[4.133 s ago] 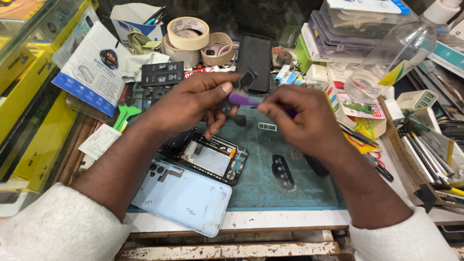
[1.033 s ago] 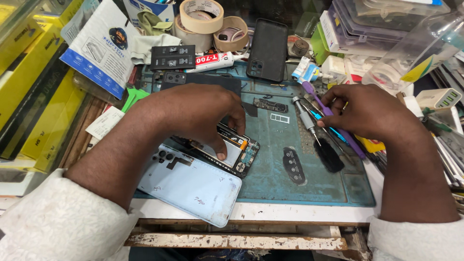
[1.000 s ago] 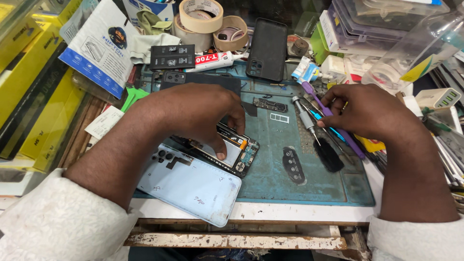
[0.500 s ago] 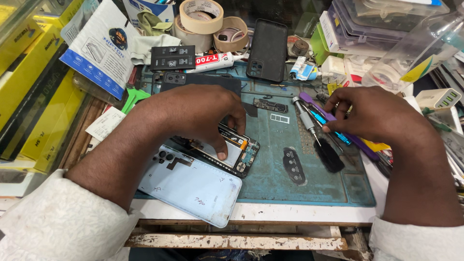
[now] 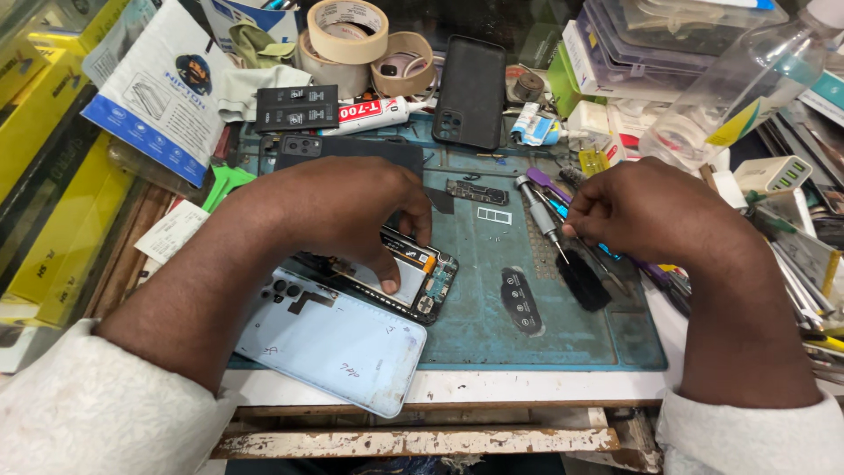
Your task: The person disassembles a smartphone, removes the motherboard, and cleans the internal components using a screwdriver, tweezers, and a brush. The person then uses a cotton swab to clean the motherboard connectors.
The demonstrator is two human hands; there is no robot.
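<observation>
Pressing flat on opened phone [image 5: 400, 273]: left hand [image 5: 338, 207] | right hand [image 5: 655, 211] fingers curled beside metal screwdriver [image 5: 538, 211]

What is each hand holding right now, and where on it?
The left hand presses down on the opened black phone, thumb on its middle. The right hand hovers over the hand tools; whether its fingertips pinch the grey screwdriver cannot be told.
</observation>
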